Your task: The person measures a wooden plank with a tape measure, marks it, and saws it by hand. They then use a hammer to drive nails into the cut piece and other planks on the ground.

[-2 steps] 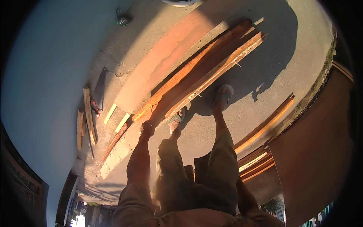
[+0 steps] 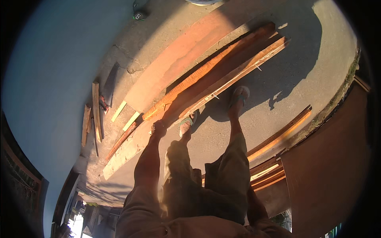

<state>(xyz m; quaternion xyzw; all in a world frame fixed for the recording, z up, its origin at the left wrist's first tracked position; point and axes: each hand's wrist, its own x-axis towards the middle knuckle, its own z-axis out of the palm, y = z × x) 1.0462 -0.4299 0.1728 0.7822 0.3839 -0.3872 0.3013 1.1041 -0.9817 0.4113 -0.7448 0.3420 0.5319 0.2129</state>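
Observation:
My left hand (image 2: 159, 128) hangs low beside the near end of a long reddish-brown wooden channel (image 2: 222, 77), which has two raised sides and lies diagonally on the ground. Its fingers look curled closed; shadow hides what they hold, if anything. Whether the hand touches the wood cannot be made out. Two thin pale sticks stick out from the channel's right side. Of my right arm (image 2: 257, 208) only a part shows beside my thigh, and the hand itself is hidden.
A broad, flat board (image 2: 174, 59) lies beyond the channel. Left of it are a handsaw (image 2: 110, 85), loose wood strips (image 2: 95, 113) and a tape measure (image 2: 139, 16) by the pale wall. Long timber (image 2: 281, 135) lies to the right. My sandalled feet stand beside the channel.
The view has shifted a little, so the ground and boards sit slightly farther right and higher. My left hand keeps nearly the same place beside the channel.

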